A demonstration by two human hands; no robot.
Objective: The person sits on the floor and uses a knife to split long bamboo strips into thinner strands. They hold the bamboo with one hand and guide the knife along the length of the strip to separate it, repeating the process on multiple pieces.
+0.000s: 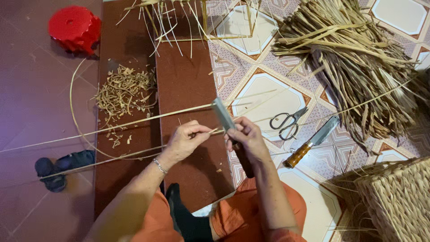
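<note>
- Head view, looking down: left hand [184, 140] pinched shut on a thin cane strip [134, 122], fingers curled round its near end.
- Right hand [247, 136] closed round the dark handle of a knife [222, 114], grey blade angled up and away, its lower part pressed against the strip just beside the left fingertips.
- Strip running from the hands far out to the left across a brown mat [188, 80]; second strip [103, 160] lying just below it, roughly parallel.
- Heap of pale shavings [125, 89] on the mat, up and left of the hands.
- Red stool [74, 28] at top left, on dark red tiles.
- Scissors [289, 122] on patterned floor tiles just right of the hands; second knife [313, 141], wooden-handled, near them.
- Big bundle of dried leaves [354, 58] at upper right, spread across the tiles.
- Woven basket [398, 192] at lower right corner.
- Half-woven frame [201, 18] of strips at top centre.
- Orange-clad knees and a black sock at bottom; bracelet on left wrist.
- Dark sandal [58, 170] at lower left.
</note>
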